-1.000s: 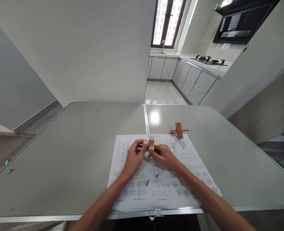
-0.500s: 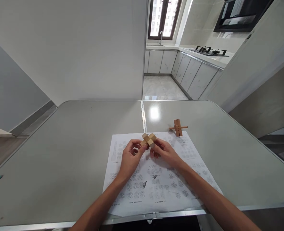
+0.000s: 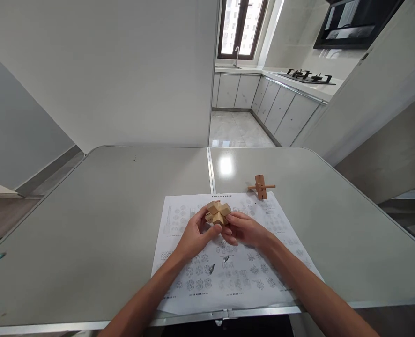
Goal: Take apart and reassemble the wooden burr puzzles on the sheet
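Observation:
Between my two hands, above a printed paper sheet, is a pale wooden interlocking puzzle (image 3: 218,211) made of crossed blocks. My left hand (image 3: 197,235) grips its left and lower side, thumb in front and fingers behind. From the right, my right hand (image 3: 244,228) pinches its edge with thumb and fingertips, the other fingers curled beneath. The sheet (image 3: 235,296) carries rows of small line diagrams and lies flat under both forearms. Fingers behind the puzzle are partly hidden.
A reddish-brown wooden piece with a crossing rod (image 3: 261,187) lies at the sheet's top right edge. The grey folding table (image 3: 88,243) has a metal seam down its middle. Beyond it stand a white wall panel (image 3: 123,75) and kitchen cabinets (image 3: 244,91).
The puzzle has come slightly down and nearer, and is turned so that different block faces show. Both hands have shifted their hold around it. The reddish-brown piece stays put.

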`<state>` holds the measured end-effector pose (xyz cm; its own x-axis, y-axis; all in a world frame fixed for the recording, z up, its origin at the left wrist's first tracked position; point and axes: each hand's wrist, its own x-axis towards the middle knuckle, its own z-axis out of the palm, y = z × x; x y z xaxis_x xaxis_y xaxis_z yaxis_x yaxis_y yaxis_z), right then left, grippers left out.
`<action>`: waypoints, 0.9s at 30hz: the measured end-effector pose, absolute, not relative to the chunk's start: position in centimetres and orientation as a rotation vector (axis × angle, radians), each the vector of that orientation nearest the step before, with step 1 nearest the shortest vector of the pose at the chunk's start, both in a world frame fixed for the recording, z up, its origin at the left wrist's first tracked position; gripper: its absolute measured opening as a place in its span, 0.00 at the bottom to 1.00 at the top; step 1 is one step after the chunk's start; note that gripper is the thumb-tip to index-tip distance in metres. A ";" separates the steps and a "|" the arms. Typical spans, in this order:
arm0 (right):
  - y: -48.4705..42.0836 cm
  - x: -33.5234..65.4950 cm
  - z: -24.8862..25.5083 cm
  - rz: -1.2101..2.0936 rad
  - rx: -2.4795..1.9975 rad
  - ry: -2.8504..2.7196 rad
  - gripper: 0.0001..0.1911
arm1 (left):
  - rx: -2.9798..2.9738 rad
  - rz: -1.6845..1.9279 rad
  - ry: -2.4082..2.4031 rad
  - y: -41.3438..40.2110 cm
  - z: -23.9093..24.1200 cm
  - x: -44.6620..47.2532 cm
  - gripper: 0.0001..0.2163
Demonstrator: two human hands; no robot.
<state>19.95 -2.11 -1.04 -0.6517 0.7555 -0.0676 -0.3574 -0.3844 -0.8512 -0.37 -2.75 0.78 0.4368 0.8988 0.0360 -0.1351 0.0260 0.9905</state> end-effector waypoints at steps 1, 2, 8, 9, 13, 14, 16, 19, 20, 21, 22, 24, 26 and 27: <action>-2.1 19.9 -1.1 2.071 -0.595 -1.133 0.23 | 1.282 0.928 0.773 -2.8 0.9 -0.3 0.31; -2.1 19.9 -1.2 2.062 -0.594 -1.144 0.23 | 1.268 0.929 0.776 -2.8 1.0 -0.3 0.30; -2.0 19.8 -1.6 1.966 -0.603 -1.195 0.19 | 1.180 0.989 0.786 -2.6 0.7 -0.2 0.28; -2.0 19.7 -1.7 1.949 -0.607 -1.206 0.18 | 1.175 0.995 0.784 -2.5 0.6 -0.3 0.28; -1.9 19.7 -1.8 1.893 -0.619 -1.210 0.17 | 1.138 1.038 0.745 -2.3 0.5 -0.5 0.24; -1.9 19.7 -1.8 1.879 -0.620 -1.204 0.17 | 1.127 1.053 0.743 -2.2 0.5 -0.5 0.24; -1.9 19.7 -1.8 1.854 -0.627 -1.198 0.17 | 1.123 1.075 0.751 -2.2 0.4 -0.5 0.24; -1.9 19.6 -1.7 1.830 -0.647 -1.215 0.17 | 1.154 1.064 0.754 -2.2 0.1 -0.5 0.25; -2.0 19.6 -1.7 1.825 -0.649 -1.236 0.17 | 1.165 1.049 0.753 -2.3 0.1 -0.5 0.26; -2.0 19.6 -1.6 1.817 -0.646 -1.262 0.17 | 1.171 1.035 0.756 -2.3 0.0 -0.5 0.27; -2.1 19.5 -1.5 1.807 -0.641 -1.295 0.16 | 1.174 1.022 0.762 -2.4 0.1 -0.5 0.27; -2.1 19.5 -1.3 1.782 -0.645 -1.366 0.16 | 1.181 0.998 0.779 -2.5 0.3 -0.5 0.28; -2.1 19.5 -1.1 1.764 -0.667 -1.417 0.15 | 1.192 0.989 0.795 -2.5 0.6 -0.5 0.28; -2.1 19.5 -1.0 1.762 -0.683 -1.436 0.16 | 1.198 0.988 0.798 -2.6 0.7 -0.4 0.27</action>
